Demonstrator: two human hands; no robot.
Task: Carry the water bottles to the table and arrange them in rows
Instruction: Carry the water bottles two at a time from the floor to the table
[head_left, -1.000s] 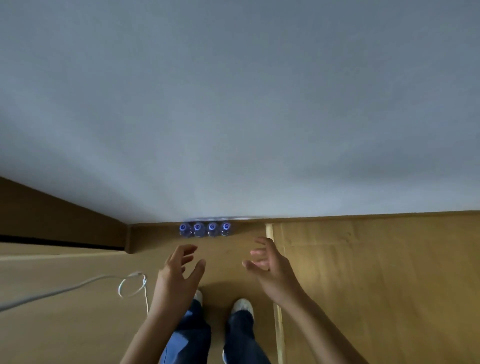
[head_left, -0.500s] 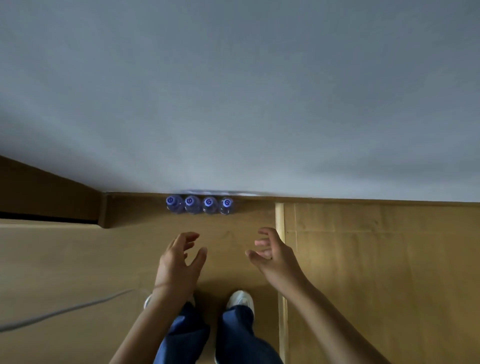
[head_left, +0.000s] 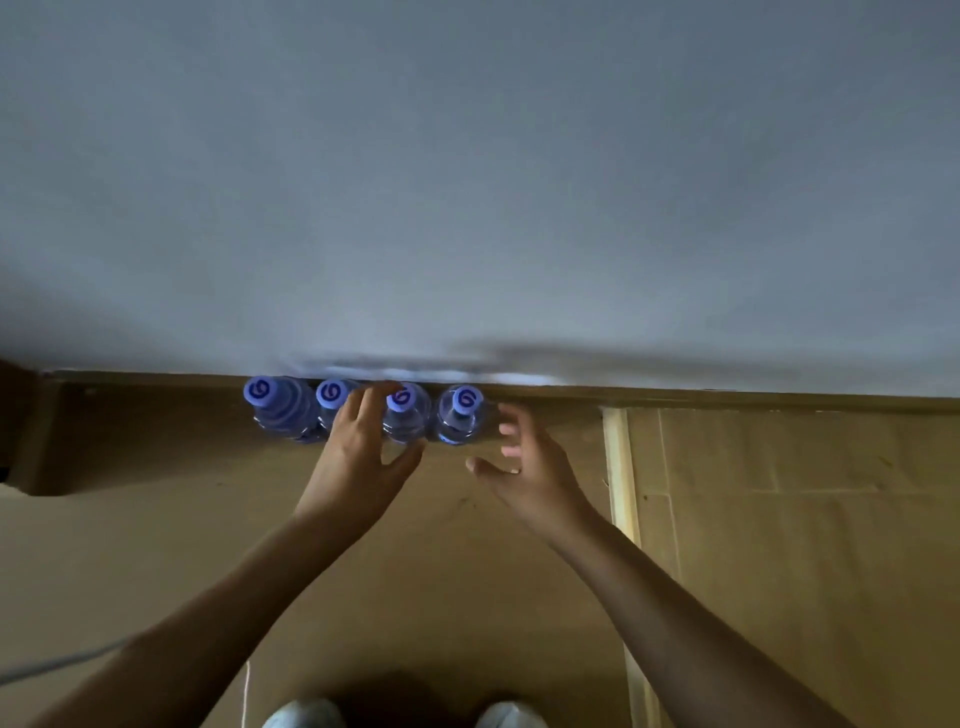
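Head view: four water bottles (head_left: 363, 413) ahead of both grips; left grip (head_left: 363, 457) spread over them, right grip (head_left: 524, 462) spread beside.

A pale grey wall (head_left: 467, 182) fills the upper half of the scene, meeting a brown cardboard-covered floor (head_left: 441, 571) along a dark baseboard (head_left: 727, 400). Right of centre, a light wooden strip (head_left: 621, 493) runs from the wall toward the viewer. Two white shoe tips (head_left: 306, 716) show at the floor's near edge, a thin white cord (head_left: 245, 691) just left of them.
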